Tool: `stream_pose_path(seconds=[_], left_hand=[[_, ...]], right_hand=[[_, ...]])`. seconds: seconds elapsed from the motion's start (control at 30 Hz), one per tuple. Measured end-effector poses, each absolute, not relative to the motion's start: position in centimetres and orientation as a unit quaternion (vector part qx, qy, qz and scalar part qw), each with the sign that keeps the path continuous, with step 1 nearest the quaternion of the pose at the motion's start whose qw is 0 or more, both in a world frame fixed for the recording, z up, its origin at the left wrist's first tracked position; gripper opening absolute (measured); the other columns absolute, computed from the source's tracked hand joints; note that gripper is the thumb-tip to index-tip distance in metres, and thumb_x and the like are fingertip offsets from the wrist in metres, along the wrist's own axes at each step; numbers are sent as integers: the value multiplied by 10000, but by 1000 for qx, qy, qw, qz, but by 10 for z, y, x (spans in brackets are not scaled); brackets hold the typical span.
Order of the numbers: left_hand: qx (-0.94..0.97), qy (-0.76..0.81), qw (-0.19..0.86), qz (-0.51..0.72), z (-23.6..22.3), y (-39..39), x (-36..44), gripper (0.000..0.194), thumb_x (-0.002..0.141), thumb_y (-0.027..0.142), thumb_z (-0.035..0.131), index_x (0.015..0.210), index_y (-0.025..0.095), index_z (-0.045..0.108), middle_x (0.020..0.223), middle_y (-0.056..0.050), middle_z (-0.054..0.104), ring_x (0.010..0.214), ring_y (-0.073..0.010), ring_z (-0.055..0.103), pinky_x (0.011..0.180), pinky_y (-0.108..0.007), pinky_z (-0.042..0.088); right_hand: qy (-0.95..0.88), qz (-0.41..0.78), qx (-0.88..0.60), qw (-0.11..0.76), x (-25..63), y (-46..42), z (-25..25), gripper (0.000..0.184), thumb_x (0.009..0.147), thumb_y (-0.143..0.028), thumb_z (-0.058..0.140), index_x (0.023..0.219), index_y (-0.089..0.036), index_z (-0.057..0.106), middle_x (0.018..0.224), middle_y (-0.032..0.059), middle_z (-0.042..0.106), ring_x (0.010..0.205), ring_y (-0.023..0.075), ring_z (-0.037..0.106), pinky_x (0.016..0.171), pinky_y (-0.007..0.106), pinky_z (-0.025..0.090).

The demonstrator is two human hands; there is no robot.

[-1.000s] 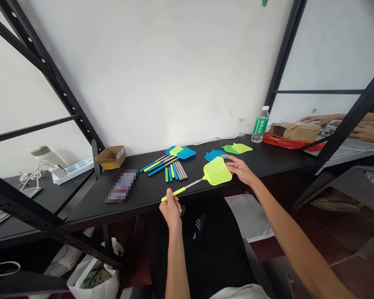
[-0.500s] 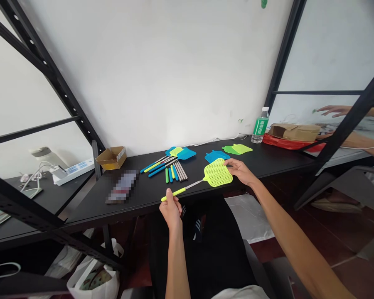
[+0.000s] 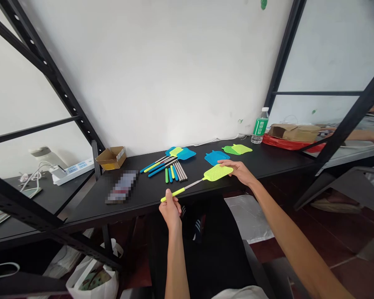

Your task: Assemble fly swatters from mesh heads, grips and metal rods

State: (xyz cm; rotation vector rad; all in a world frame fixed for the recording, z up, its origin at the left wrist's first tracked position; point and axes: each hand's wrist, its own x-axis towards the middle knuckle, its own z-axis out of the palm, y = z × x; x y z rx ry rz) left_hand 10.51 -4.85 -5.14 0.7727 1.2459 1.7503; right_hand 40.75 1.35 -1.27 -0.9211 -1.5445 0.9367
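Between my two hands is a yellow-green fly swatter [image 3: 218, 172] with a perforated head, a metal rod and a yellow-green grip. My left hand [image 3: 171, 209] is closed around the end of the grip, thumb on top. At the other end my right hand [image 3: 239, 171] pinches the far edge of the head. The swatter is above the front of the black desk [image 3: 90, 209]. Behind it lie loose blue swatter heads [image 3: 216, 157] and green and yellow ones [image 3: 241, 148]. Loose coloured grips [image 3: 171, 174] and metal rods [image 3: 181, 171] lie left of the head.
Several whole fly swatters [image 3: 157, 166] are piled near the wall. A small cardboard box [image 3: 111, 158] and a blurred flat object [image 3: 123, 187] sit at the left. A water bottle [image 3: 260, 126] stands back right. Black metal frames [image 3: 286, 54] rise at both sides. Another person's arm [image 3: 358, 136] shows at the right.
The swatter's head has turned about its rod, from facing me to a flatter angle, with my right hand still at its edge. My left hand is nearly still.
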Motion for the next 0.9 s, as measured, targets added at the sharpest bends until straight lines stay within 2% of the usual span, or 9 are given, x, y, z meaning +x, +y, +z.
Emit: stream_pose_path(seconds=[0.1,0.17,0.27,0.33,0.4,0.47,0.57,0.67,0.9], left_hand=[[314,500,412,694,-51,-49,105,561,879,600,539,527,165,509,302,45,357,277,-63,304,327,-184,255],[317,502,411,692,-51,-49,105,557,878,601,535,532,166,508,304,47,357,273,-63,305,326,-185,255],[317,498,412,694,-52,-49,105,555,873,604,542,535,166,510,303,48,358,270,-64,304,324,-187,254],[315,494,414,697,-52,-48,105,554,870,605,548,534,166,509,301,50,355,270,-65,306,324,-187,254],[312,491,415,700,-52,-48,106,552,864,606,558,534,166,509,300,52,353,271,-65,307,324,-187,252],[312,488,416,701,-52,-48,106,551,860,608,565,537,166,510,301,54,353,270,-64,302,321,-186,240],[323,492,412,696,-53,-49,105,551,862,610,559,539,166,510,299,52,355,264,-63,290,316,-187,217],[326,494,408,695,-53,-49,106,545,869,599,554,540,167,510,300,54,353,263,-61,290,320,-187,231],[315,487,411,704,-53,-48,106,550,875,609,547,548,168,516,299,55,351,271,-59,287,320,-181,238]], right_hand=[[-647,385,-393,527,408,13,-12,263,736,-333,711,973,-252,794,1235,94,671,955,259,619,550,280,413],[-640,382,-415,522,408,14,-13,246,747,-375,732,928,-219,793,971,94,723,785,212,607,550,288,408],[-631,384,-434,516,408,17,-16,263,748,-434,759,810,-179,770,664,38,641,604,153,528,545,291,398],[-624,393,-436,515,409,19,-18,310,733,-448,778,877,-174,765,657,20,629,561,132,492,538,287,389],[-617,403,-442,511,409,19,-18,446,722,-452,792,1069,-177,739,674,11,637,531,120,463,519,281,371],[-613,409,-449,505,408,17,-16,596,727,-460,790,1240,-183,667,631,-7,619,501,119,440,498,276,349],[-623,410,-446,495,405,11,-10,670,774,-480,746,1366,-216,575,556,-33,577,499,140,461,503,277,353],[-632,406,-439,493,402,6,-6,640,804,-488,710,1378,-245,567,551,-30,571,544,165,511,537,285,381],[-613,416,-416,527,407,13,-12,453,842,-461,653,1226,-225,699,747,30,653,613,158,523,548,288,393]])
